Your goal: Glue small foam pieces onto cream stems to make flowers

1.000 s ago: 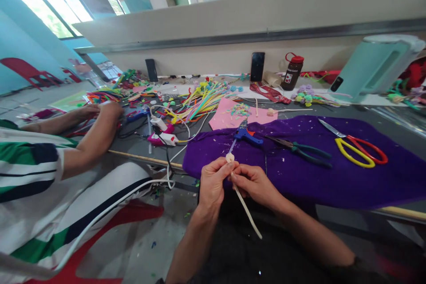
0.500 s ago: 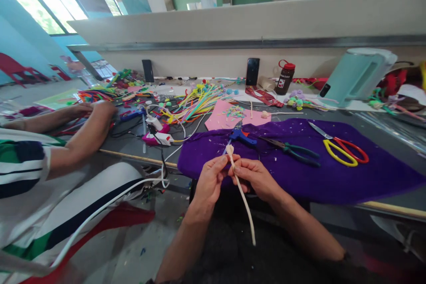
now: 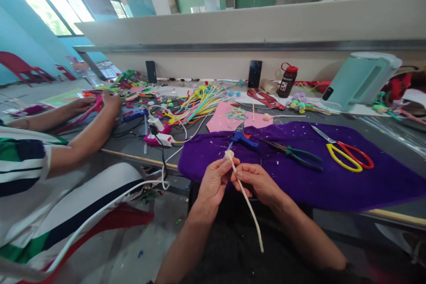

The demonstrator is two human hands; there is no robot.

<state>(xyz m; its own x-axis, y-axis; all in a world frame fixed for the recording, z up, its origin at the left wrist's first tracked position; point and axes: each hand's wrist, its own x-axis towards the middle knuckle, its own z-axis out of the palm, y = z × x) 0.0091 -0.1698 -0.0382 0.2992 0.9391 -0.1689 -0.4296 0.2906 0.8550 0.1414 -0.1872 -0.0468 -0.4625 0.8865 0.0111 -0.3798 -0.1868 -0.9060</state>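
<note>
A cream-coloured stem (image 3: 250,211) with a small pale flower-like head (image 3: 229,155) is held between my two hands over the near edge of a purple cloth (image 3: 213,146). My left hand (image 3: 215,179) pinches it just below the head. The fingers of my right hand (image 3: 255,180) are closed on the stem slightly lower, and its long free end hangs down toward my lap. Just beyond the head lies a blue glue gun (image 3: 244,138). Dark green pliers (image 3: 303,156) and scissors with yellow and red handles (image 3: 349,153) rest on the cloth to the right.
Pink paper (image 3: 218,118) with small pieces lies behind the cloth. A power strip (image 3: 159,137) with cables, colourful stems (image 3: 203,104), a phone (image 3: 254,74), a brown bottle (image 3: 287,80) and a mint kettle (image 3: 361,80) stand or lie around. At left, another person's hands (image 3: 111,102) hold pink stems.
The stem's free end has swung a little to the right and the pale head has tilted slightly. The other person's hands now show pink stems between them. The view has shifted slightly.
</note>
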